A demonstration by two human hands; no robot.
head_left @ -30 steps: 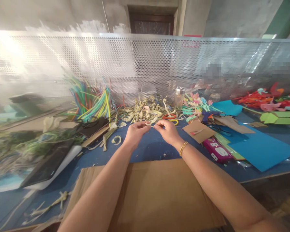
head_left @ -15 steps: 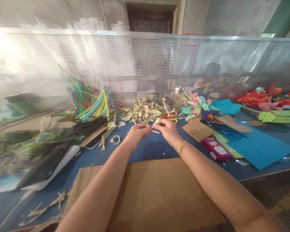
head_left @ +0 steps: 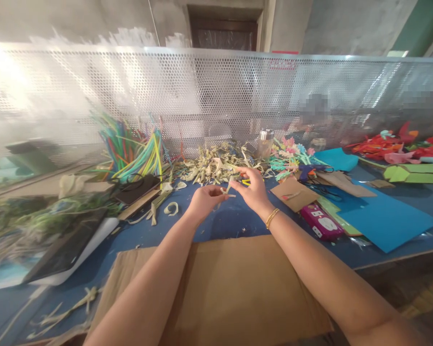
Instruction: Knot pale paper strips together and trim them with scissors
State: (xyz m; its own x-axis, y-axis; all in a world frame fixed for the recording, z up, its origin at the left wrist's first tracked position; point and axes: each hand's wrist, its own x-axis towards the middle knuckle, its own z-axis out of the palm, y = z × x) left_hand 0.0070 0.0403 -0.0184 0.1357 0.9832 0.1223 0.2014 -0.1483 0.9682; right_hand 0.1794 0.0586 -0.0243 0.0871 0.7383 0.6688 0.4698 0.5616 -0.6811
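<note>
Above the blue table, my left hand pinches a small pale strip, which looks like dried husk, between thumb and fingertips. One end of it points up and another sticks out to the right. My right hand, with a gold bracelet at the wrist, has thumb and fingers spread apart. Its thumb tip is close beside the strip; whether they touch, I cannot tell. Just beyond both hands lies a heap of dried pale strips. Yellow scissor handles show partly behind my right hand.
A cardboard sheet lies under my forearms. Colored pipe cleaners and a glass bottle stand at the back. On the right are a purple box and blue paper. A perforated metal screen closes off the far side.
My right hand has let go of the strip and its fingers have opened up and away. My left hand keeps its pinch, slightly lower, with more of the strip showing.
</note>
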